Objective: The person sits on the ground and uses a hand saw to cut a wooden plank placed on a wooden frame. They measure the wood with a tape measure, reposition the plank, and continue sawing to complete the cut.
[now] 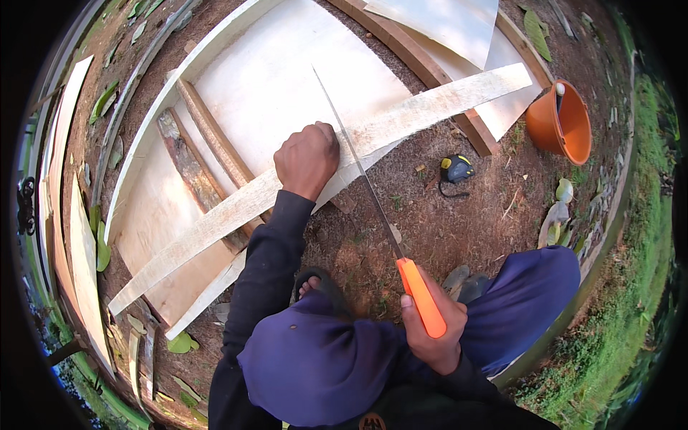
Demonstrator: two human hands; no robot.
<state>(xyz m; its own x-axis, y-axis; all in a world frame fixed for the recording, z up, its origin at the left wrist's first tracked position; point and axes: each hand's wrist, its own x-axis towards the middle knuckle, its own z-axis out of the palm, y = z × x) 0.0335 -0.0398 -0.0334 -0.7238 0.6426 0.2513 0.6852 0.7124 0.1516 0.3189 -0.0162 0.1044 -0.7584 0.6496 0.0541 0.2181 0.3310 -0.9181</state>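
Note:
A long pale wooden plank [437, 105] lies slantwise from lower left to upper right, resting across a shallow wooden frame [154, 136] with pale sheet panels. My left hand [307, 159] is closed on the plank near its middle, knuckles up. Just right of that hand, the thin blade of a handsaw [374, 195] crosses the plank, its tip pointing away over the white panel. The saw's orange handle is in the grip of my right hand [443, 330], low and right of centre. I cannot tell how deep the blade sits in the wood.
A black-and-yellow tape measure [456, 169] lies on the bare soil right of the saw. Beyond it stands a tilted orange bucket [548, 125]. Brown beams [408, 50] and white sheets [444, 25] lie at the upper right. Loose wood strips [86, 265] line the left side.

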